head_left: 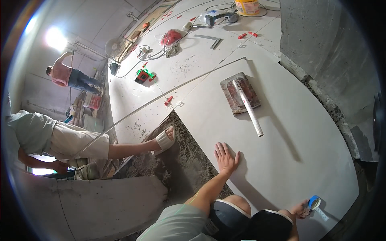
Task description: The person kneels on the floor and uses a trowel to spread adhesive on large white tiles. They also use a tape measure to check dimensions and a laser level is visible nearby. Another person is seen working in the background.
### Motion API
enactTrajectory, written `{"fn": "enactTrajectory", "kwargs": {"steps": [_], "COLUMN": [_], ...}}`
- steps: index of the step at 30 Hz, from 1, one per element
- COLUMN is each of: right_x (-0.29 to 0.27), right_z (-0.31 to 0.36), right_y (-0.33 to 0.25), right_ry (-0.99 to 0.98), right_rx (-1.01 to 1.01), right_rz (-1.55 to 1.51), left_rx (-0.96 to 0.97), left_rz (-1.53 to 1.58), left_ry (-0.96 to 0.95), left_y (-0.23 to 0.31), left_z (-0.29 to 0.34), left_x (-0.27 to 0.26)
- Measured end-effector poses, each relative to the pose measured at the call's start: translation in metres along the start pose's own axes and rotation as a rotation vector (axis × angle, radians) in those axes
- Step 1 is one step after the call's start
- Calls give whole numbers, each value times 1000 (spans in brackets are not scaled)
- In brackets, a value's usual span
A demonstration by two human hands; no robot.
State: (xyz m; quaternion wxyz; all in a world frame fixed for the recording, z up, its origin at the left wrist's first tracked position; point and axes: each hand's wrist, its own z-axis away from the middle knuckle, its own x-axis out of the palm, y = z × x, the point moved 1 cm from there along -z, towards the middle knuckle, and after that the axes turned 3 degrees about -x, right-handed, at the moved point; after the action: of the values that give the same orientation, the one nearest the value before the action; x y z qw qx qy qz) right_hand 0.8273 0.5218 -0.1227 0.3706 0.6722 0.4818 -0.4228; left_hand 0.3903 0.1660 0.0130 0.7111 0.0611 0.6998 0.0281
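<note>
Spread flat on a large pale tile [281, 120], my left hand [226, 160] lies near the edge bordering rough grey mortar [181, 148]. Lower right, close to my knee, the fingers of my right hand [299, 209] are closed on a small blue-rimmed roll [314, 202]. A short pale strip sticks out from it over the tile; its exact kind is unclear. Ahead of my left hand rests a dirty square block [230, 96] with a long white pipe handle [251, 110] lying across it.
A co-worker's sandalled foot [165, 140] stands at the mortar; a long thin rod [161, 96] slants across the tiles. Beyond are a green-and-red laser level [142, 75], red clips [168, 100], a metal square [211, 39], a power tool [221, 18] and a yellow bucket [247, 7]. Another person [74, 76] stands far left.
</note>
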Motion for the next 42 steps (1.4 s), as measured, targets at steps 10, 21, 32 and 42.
{"fn": "enactTrajectory", "kwargs": {"steps": [10, 21, 32, 42], "right_x": [-26, -31, -49, -64], "right_z": [2, 1, 4, 5], "right_y": [-14, -14, -23, -30], "right_ry": [-110, -168, -154, -116], "right_rx": [65, 58, 26, 23], "right_rz": [108, 88, 139, 74], "left_rx": [-1, -4, -1, -1], "left_rz": [29, 49, 44, 57], "left_ry": [-45, -47, -51, -63], "left_y": [0, -1, -2, 0], "left_z": [-2, -1, 0, 0], "left_x": [-3, 0, 1, -2]}}
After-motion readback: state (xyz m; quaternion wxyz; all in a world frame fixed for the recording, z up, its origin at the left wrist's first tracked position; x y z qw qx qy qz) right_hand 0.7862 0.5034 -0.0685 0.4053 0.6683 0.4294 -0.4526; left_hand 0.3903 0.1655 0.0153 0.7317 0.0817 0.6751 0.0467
